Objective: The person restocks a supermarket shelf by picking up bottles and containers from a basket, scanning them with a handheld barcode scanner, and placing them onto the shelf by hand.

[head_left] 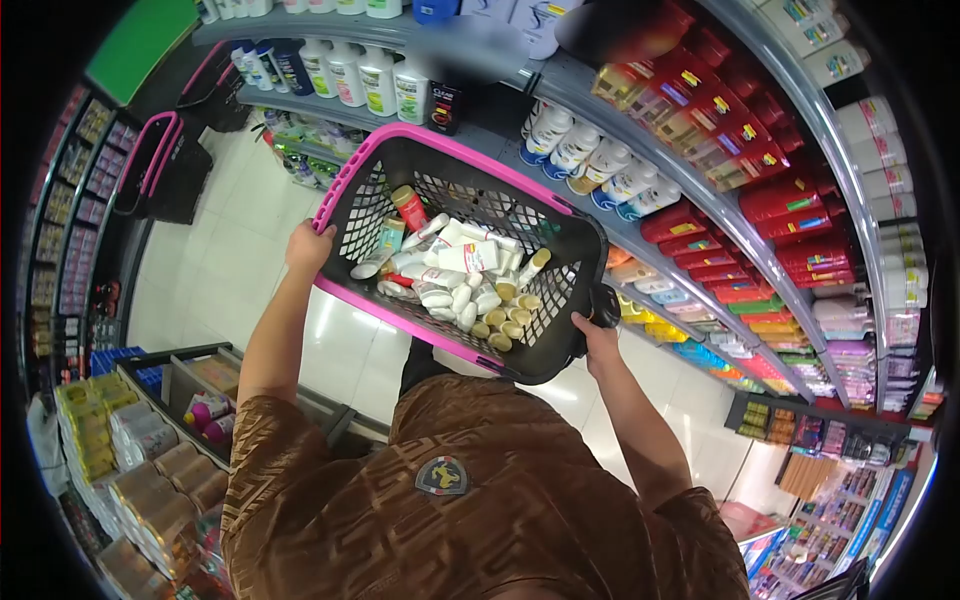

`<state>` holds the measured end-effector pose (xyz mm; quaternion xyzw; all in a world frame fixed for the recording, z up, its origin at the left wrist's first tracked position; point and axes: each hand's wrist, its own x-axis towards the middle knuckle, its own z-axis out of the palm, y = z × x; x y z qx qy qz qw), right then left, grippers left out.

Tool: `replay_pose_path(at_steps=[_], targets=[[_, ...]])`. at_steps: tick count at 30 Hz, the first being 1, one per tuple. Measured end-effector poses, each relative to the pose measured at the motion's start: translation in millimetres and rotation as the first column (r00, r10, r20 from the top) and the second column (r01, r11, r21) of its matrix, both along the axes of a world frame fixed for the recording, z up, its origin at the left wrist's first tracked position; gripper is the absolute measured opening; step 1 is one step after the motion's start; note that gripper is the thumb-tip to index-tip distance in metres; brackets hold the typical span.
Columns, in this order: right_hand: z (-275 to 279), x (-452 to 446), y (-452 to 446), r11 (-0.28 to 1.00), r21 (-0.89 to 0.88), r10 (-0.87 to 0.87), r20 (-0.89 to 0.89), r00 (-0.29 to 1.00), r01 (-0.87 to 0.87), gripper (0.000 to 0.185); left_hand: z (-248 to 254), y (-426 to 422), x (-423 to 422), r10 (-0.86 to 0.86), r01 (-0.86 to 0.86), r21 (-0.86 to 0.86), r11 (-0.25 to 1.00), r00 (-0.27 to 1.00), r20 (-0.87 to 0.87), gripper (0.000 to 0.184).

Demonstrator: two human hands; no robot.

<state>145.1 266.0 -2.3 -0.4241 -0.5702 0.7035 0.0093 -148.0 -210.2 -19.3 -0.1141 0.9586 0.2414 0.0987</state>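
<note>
A black shopping basket (450,345) with a pink rim is held up in front of my body, tilted so its inside faces me. My left hand (310,247) grips the pink rim at the basket's left corner. At the right end, my right hand (598,335) is closed around the black end of the basket near its handle joint. Inside lies a heap of white bottles (465,300), some with gold caps (507,325). Among them are a red bottle with a gold cap (409,208), a teal box (391,234) and a white box (468,257).
Shelves with shampoo bottles (345,78) run behind the basket. Red bottles and packs (790,215) fill shelves on the right. More pink-and-black baskets (165,170) stand at left. Stacked cans (150,500) and a crate with pink bottles (207,410) are near my left elbow.
</note>
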Motion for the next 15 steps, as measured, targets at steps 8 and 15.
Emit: replay_pose_path(at_steps=[8,15], targets=[[15,-34,-4,0.994,0.110,0.018,-0.020,1.000,-0.015,0.040,-27,-25,-24,-0.002,0.003,0.106,0.994,1.000,-0.016,0.042],[6,-37,-7,0.997,0.060,0.056,-0.018,0.998,-0.055,0.042,-36,-30,-34,0.048,-0.046,0.180,0.983,0.999,-0.006,0.045]])
